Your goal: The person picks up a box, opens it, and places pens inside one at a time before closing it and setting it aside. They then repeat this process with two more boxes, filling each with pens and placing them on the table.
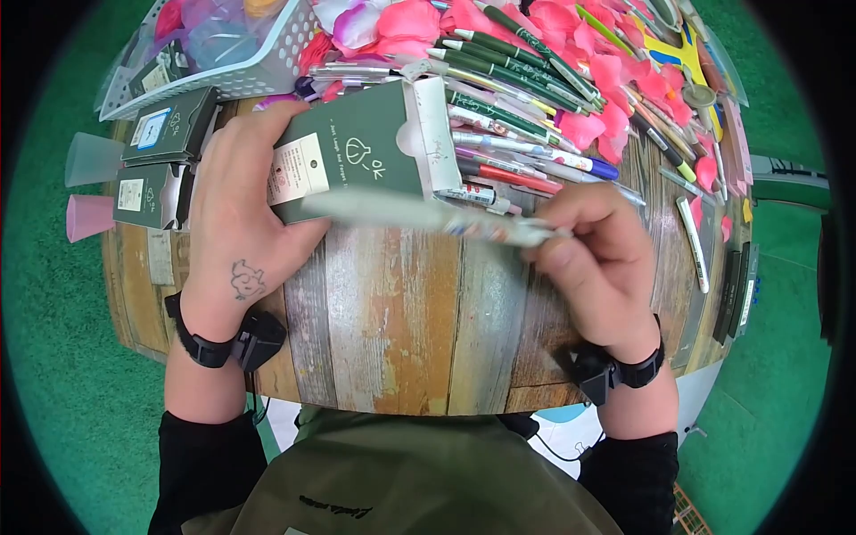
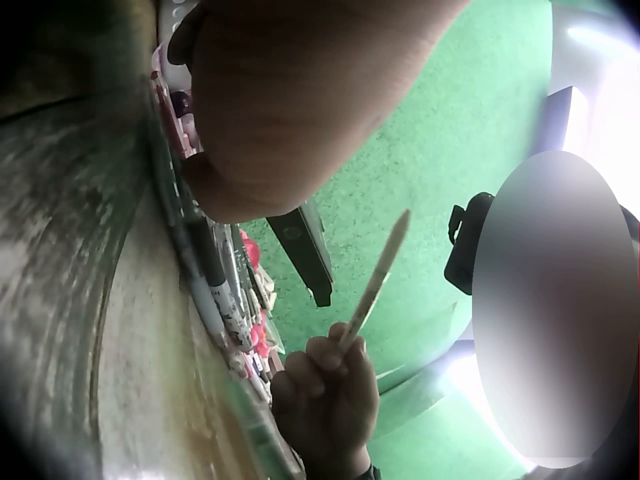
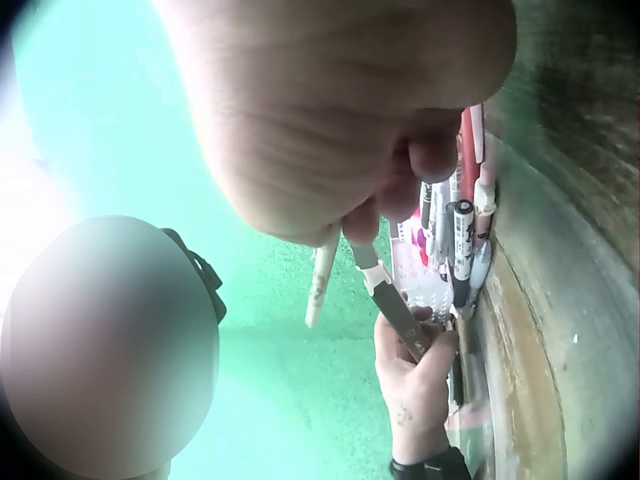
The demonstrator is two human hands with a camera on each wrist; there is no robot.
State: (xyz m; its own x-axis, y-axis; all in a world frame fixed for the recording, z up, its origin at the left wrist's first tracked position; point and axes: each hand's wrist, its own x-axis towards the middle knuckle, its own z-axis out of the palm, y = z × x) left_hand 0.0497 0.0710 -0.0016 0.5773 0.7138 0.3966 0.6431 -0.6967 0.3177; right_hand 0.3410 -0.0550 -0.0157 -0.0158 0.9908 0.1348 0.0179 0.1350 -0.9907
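1. Box [image 1: 370,134], dark green with "OK" lettering, lies in the left hand [image 1: 239,178]; thumb and fingers curl round its end, and its white flap [image 1: 428,138] stands open on the side towards the right hand [image 1: 606,259].
2. Right hand pinches the end of a white pen [image 1: 419,217] between thumb and index finger; the pen, blurred, points towards the left hand and crosses the box's near edge in the head view; whether they touch, I cannot tell.
3. Left of the left grip, two dark green boxes [image 1: 152,196] and a pink cup [image 1: 90,218]; beyond it, a perforated basket [image 1: 267,67].
4. Beyond the right grip, assorted pens [image 1: 522,147] and pink petals [image 1: 584,129]; to its right, another white pen [image 1: 693,245] on the wooden table [image 1: 383,330].
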